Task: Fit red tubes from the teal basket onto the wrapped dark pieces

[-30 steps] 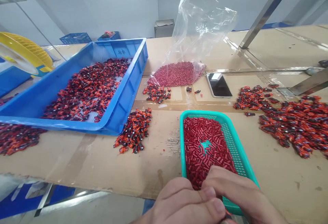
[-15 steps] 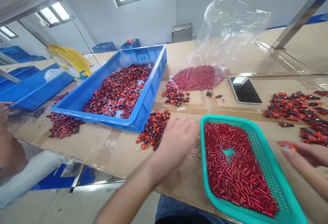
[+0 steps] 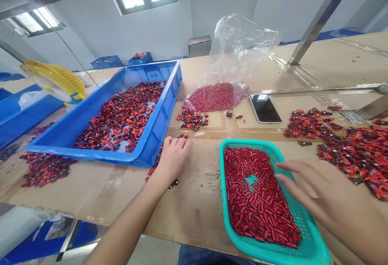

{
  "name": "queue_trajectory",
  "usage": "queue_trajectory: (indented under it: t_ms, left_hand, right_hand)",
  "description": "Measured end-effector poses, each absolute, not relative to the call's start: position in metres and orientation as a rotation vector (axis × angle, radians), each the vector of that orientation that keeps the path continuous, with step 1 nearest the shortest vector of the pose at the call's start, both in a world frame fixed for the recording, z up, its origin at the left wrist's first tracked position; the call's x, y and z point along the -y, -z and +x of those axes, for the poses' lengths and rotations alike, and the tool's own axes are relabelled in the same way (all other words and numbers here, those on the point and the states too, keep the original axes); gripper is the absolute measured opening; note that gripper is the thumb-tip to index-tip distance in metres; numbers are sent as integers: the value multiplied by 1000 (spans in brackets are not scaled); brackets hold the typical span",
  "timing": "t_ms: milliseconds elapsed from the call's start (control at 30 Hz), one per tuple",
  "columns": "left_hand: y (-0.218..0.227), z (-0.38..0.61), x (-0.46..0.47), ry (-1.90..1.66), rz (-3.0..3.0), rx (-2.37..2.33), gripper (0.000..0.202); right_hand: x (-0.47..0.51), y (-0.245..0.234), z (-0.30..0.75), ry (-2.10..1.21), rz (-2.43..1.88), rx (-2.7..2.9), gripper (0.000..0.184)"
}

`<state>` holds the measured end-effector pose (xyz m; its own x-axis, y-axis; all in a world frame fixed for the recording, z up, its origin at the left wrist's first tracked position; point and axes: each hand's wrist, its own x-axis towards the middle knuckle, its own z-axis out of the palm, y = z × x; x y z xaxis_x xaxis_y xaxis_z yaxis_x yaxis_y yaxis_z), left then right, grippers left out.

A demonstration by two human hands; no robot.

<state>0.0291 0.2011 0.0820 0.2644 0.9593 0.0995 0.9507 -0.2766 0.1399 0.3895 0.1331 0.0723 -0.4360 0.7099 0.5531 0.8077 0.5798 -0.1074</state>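
Observation:
My left hand (image 3: 172, 158) is closed, palm down, over a small pile of orange-and-black parts (image 3: 156, 162) beside the blue tray; its fingertips and anything in them are hidden. My right hand (image 3: 327, 196) reaches over the right rim of a green plastic basket (image 3: 226, 208), open, with thumb and forefinger apart and nothing seen between them. Short dark-red tubes (image 3: 260, 200) fill much of that basket, and a patch of its bottom shows through near the middle.
A large blue tray (image 3: 169, 107) of orange-and-black parts stands at left, near a yellow fan (image 3: 57, 81). Behind the basket are a clear bag (image 3: 215, 95) of red tubes and a phone (image 3: 265, 109). A big heap of parts (image 3: 354, 148) lies at right.
My left hand has moved left onto the small pile. My right hand, which pinched an orange part, has come over the basket's edge with its fingers parted. The view has turned right.

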Motion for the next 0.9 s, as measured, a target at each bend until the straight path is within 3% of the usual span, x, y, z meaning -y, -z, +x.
queue_trajectory:
  t_ms: [100,300,400,567,800,900]
  left_hand:
    - [-81,24,-196,-476,2280,-1815,28]
    - [-86,37,-179,-962,1627,-1612,15]
    - [-89,54,-165,-1024,1226,-1446,28]
    - [-93,77,-143,-1035,381,-1080,66]
    - [-94,78,-121,-961,639,-1176,58]
    - [-94,75,-112,-1039,1032,-1210,33]
  right_hand:
    - [-135,-65,355,332,-1074,2383,25]
    - [-136,-36,339,331,-1214,2465,16]
    - [-134,-35,337,319,-1208,2462,19]
    - [-137,-39,338,240,-1173,2429,18]
    - [-130,-72,335,-48,-1074,2265,14]
    - [-115,-90,329,-376,-1052,2132,14]
